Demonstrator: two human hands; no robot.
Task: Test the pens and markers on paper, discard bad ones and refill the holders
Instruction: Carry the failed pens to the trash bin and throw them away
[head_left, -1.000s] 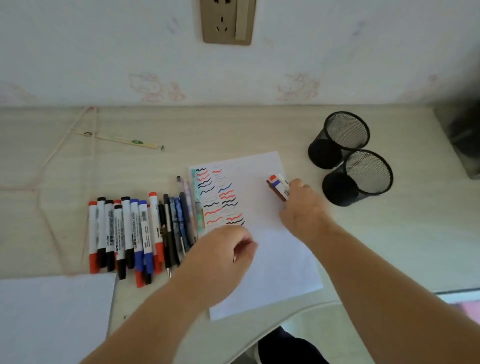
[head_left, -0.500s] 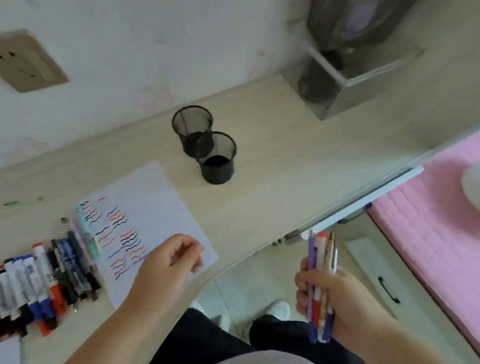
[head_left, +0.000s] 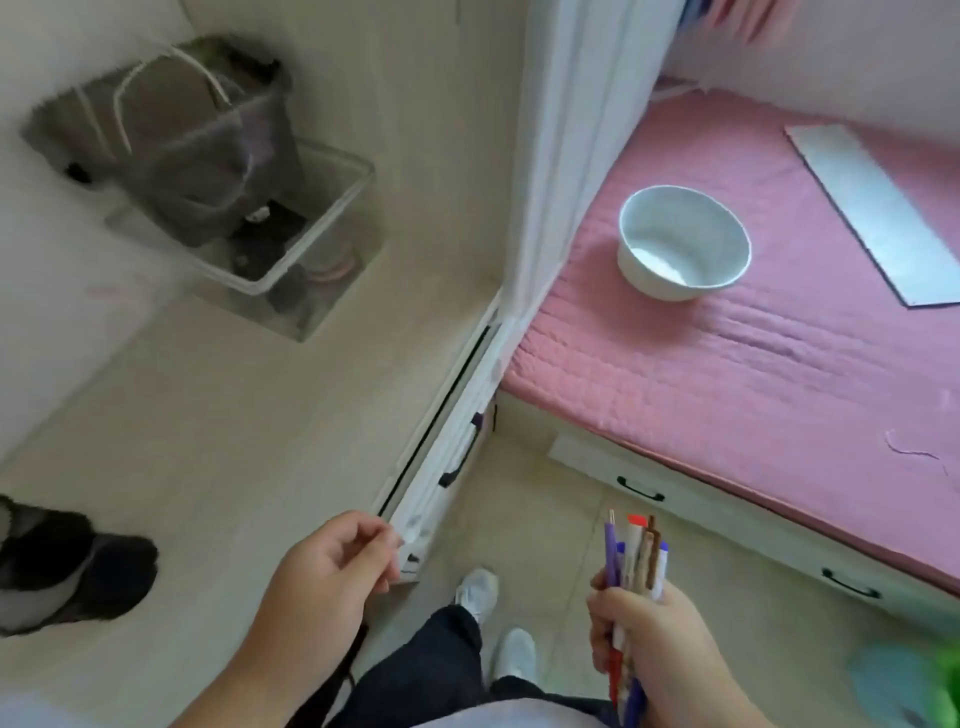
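right hand (head_left: 660, 644), lower right of frame: fingers curled round a bundle of pens (head_left: 634, 566), tips pointing up, held over the floor. left hand (head_left: 332, 577), lower centre: fingers loosely curled, holding nothing, at the desk (head_left: 234, 426) edge. below, dark trousers and white shoes (head_left: 480, 592). lower left: a blurred black object, not identifiable. mid frame: drawers (head_left: 457, 457) with black handles. upper left: clear bin (head_left: 311, 244) on the desk, grey bag (head_left: 171, 145) in it. right: pink mattress (head_left: 753, 374) bearing a white bowl (head_left: 683, 241) and a grey board (head_left: 878, 208).
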